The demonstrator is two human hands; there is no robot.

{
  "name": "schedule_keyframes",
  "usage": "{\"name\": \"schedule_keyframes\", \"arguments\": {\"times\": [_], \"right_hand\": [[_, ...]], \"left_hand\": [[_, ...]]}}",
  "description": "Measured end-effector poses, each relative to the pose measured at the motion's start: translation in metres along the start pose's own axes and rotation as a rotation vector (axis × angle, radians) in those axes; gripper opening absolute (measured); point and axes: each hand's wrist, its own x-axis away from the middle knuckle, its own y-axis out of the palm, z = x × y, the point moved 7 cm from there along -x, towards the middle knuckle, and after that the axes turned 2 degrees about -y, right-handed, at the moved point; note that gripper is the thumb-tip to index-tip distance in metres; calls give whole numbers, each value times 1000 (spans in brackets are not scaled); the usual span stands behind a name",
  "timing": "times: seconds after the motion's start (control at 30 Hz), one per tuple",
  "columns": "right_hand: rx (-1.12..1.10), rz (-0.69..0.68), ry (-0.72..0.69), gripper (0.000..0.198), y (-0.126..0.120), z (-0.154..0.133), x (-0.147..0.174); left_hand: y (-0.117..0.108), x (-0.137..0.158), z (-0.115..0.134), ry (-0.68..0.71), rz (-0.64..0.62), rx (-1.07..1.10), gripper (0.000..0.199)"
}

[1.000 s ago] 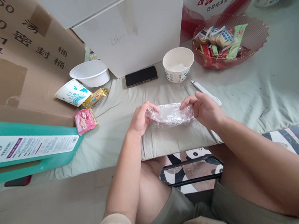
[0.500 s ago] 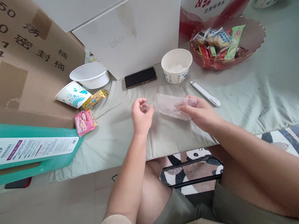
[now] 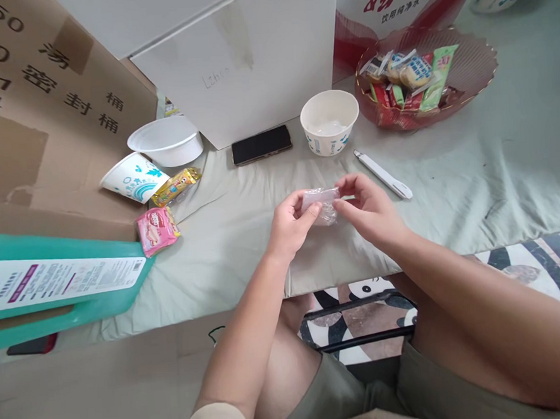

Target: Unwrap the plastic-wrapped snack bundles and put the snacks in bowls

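Note:
A clear plastic bag (image 3: 321, 196), crinkled and folded small, is held between my two hands just above the cloth. My left hand (image 3: 291, 224) grips its left side, thumb pressed on top and fingers behind. At the right edge, the thumb and fingertips of my right hand (image 3: 371, 211) pinch the plastic with a curled grip. Beyond my hands stands a white paper bowl (image 3: 332, 144) with some clear plastic inside. A white utility knife (image 3: 383, 175) lies to the right of it, close to my right hand.
A black phone (image 3: 262, 145) lies before a white box (image 3: 262, 65). A pink scalloped bowl (image 3: 475, 74) of wrapped snacks sits at back right. On the left are a tipped paper cup (image 3: 133, 177), white bowl (image 3: 166, 144), yellow packet (image 3: 177, 186), pink packet (image 3: 157, 231) and green container (image 3: 124, 296).
The plastic bag, spread wide in my right hand before, is now folded smaller. My left hand has moved right and taken hold of its left side.

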Motion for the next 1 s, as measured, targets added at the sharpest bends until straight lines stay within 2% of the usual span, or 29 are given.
{"name": "schedule_keyframes", "arguments": {"times": [0.03, 0.1, 0.17, 0.23, 0.37, 0.5, 0.57, 0.63, 0.73, 0.8, 0.9, 0.97, 1.0], "right_hand": [[20, 7, -16, 37, -2, -1, -1], [6, -82, 39, 44, 4, 4, -2], [-6, -158, 132, 40, 10, 10, -1], [-2, -132, 157, 32, 10, 10, -2], [-33, -69, 111, 23, 10, 4, -8], [-79, 48, 73, 21, 4, -1, -15], [-105, 100, 85, 24, 0, -1, -17], [-101, 95, 120, 24, -2, 0, -18], [-81, 52, 159, 23, 0, -1, -19], [-89, 37, 160, 22, 1, -3, -19], [-109, 10, 161, 20, 6, -5, -19], [-118, -11, 159, 19, 9, -5, -18], [-120, -18, 154, 18, 10, -5, -18]], "left_hand": [[-1, 0, 0, -8, 2, 16, 38], [-3, 0, 1, -15, 2, 47, 37], [-6, 0, 1, -20, 18, 72, 39], [-6, 0, -2, -59, 25, 93, 42], [3, -3, -14, -173, 26, 151, 45], [0, -13, -12, -116, 181, 230, 48], [-12, -17, -8, -51, 306, 242, 51], [-29, -19, -3, 31, 428, 192, 50], [-52, -19, 13, 155, 556, 51, 43], [-57, -21, 32, 247, 607, -59, 37], [-43, -34, 76, 412, 659, -269, 22], [-24, -55, 102, 455, 644, -335, 22], [-12, -71, 114, 469, 598, -391, 23]]}}
